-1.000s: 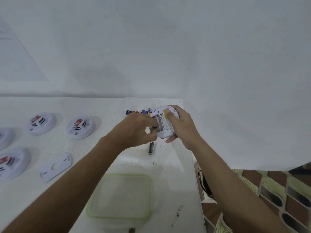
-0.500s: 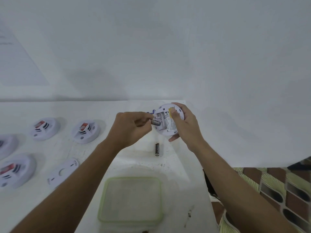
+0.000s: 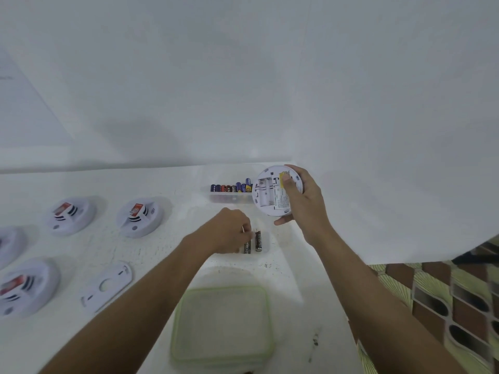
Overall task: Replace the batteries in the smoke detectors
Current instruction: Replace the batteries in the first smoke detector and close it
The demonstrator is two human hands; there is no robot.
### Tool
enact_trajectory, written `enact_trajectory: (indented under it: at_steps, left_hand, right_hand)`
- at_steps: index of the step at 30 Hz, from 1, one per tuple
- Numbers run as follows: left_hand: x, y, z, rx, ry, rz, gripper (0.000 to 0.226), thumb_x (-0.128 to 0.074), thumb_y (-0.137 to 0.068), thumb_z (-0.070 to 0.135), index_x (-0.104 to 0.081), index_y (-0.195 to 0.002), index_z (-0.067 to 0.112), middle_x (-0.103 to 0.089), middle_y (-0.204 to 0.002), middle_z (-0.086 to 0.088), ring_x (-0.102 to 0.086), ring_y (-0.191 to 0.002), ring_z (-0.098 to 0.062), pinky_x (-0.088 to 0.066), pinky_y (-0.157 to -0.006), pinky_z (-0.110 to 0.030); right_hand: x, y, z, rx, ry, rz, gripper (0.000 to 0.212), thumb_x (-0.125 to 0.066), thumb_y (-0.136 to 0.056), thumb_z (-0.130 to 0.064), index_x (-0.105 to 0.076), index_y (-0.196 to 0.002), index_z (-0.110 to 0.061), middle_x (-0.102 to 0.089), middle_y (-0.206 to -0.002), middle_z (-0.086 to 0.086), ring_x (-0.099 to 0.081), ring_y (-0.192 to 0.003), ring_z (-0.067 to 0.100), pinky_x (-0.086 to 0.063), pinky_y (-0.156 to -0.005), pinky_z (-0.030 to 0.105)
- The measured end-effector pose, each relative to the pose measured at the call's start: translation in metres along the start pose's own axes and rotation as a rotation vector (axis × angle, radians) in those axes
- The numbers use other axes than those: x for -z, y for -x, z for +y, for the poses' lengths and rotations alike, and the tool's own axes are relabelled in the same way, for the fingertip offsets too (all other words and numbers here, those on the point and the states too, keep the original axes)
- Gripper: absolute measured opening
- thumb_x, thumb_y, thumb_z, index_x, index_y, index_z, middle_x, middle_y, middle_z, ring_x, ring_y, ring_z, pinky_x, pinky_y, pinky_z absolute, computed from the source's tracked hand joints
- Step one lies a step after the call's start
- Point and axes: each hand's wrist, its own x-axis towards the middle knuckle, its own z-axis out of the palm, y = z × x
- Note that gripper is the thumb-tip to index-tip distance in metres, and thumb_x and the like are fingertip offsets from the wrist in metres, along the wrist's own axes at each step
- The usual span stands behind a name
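My right hand [image 3: 305, 203] grips a round white smoke detector [image 3: 270, 194] above the table's back right corner. Its back faces me and the open battery compartment shows no batteries. My left hand [image 3: 229, 234] is down on the white table [image 3: 167, 190], its fingertips pinching a black battery [image 3: 247, 247]. A second black battery [image 3: 258, 241] lies on the table just right of it, parallel and almost touching.
A clear tray of several mixed batteries [image 3: 232, 188] stands behind the detector. Several more smoke detectors [image 3: 140, 217] [image 3: 71, 215] [image 3: 24, 287] lie at the left, with a white cover plate [image 3: 106, 286]. A green-rimmed plastic lid [image 3: 222, 323] lies near me. The table's right edge [image 3: 299, 279] drops to a patterned floor.
My left hand drew a black battery out of the detector and lowered it to the table beside the other battery. The right hand kept hold of the detector.
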Motion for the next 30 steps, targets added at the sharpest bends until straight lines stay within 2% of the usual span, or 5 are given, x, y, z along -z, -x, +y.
enact_trajectory:
  at_steps: [9, 13, 17, 22, 30]
  left_hand:
    - [-0.001, -0.004, -0.001, 0.025, 0.14, -0.025, 0.025, -0.044, -0.101, 0.023, -0.066, -0.093, 0.013, -0.075, -0.084, -0.005, -0.072, -0.061, -0.01, -0.058, -0.08, -0.037]
    - [0.013, 0.001, -0.004, -0.003, 0.217, -0.03, 0.02, -0.05, -0.099, 0.023, -0.068, -0.101, 0.015, -0.075, -0.085, 0.001, -0.072, -0.062, -0.011, -0.06, -0.074, -0.033]
    - [0.04, -0.001, 0.001, -0.094, 0.34, 0.149, 0.014, -0.058, -0.094, 0.019, -0.071, -0.09, 0.015, -0.073, -0.075, 0.002, -0.071, -0.059, -0.013, -0.056, -0.054, -0.027]
    - [0.059, -0.041, -0.008, -0.094, 0.172, 0.428, 0.012, -0.06, -0.09, 0.017, -0.072, -0.089, 0.017, -0.071, -0.075, 0.003, -0.066, -0.068, -0.016, -0.05, -0.058, -0.025]
    - [0.067, -0.109, -0.024, 0.148, -0.074, 0.095, 0.052, -0.074, -0.083, 0.04, -0.064, -0.124, 0.01, -0.069, -0.116, -0.007, -0.061, -0.107, -0.02, -0.045, -0.083, -0.025]
  right_hand:
    - [0.003, 0.002, 0.007, 0.0, 0.039, 0.031, 0.026, -0.053, -0.103, -0.03, -0.057, -0.129, -0.028, -0.065, -0.105, -0.013, -0.072, -0.079, 0.007, -0.058, -0.047, 0.035]
    - [0.004, -0.003, 0.008, -0.013, 0.023, 0.059, 0.024, -0.053, -0.103, -0.032, -0.058, -0.127, -0.031, -0.066, -0.107, -0.012, -0.072, -0.085, 0.014, -0.057, -0.047, 0.035]
    - [0.003, -0.01, 0.008, -0.025, -0.007, 0.09, 0.024, -0.052, -0.103, -0.035, -0.058, -0.126, -0.031, -0.066, -0.109, -0.012, -0.071, -0.09, 0.017, -0.057, -0.048, 0.034]
    - [0.002, -0.017, 0.011, -0.007, -0.02, 0.141, 0.026, -0.052, -0.104, -0.034, -0.057, -0.128, -0.029, -0.066, -0.107, -0.014, -0.072, -0.087, 0.013, -0.057, -0.047, 0.035]
    - [0.003, -0.032, 0.014, -0.007, -0.018, 0.164, 0.026, -0.051, -0.104, -0.034, -0.056, -0.129, -0.03, -0.065, -0.107, -0.015, -0.071, -0.089, 0.014, -0.059, -0.048, 0.038]
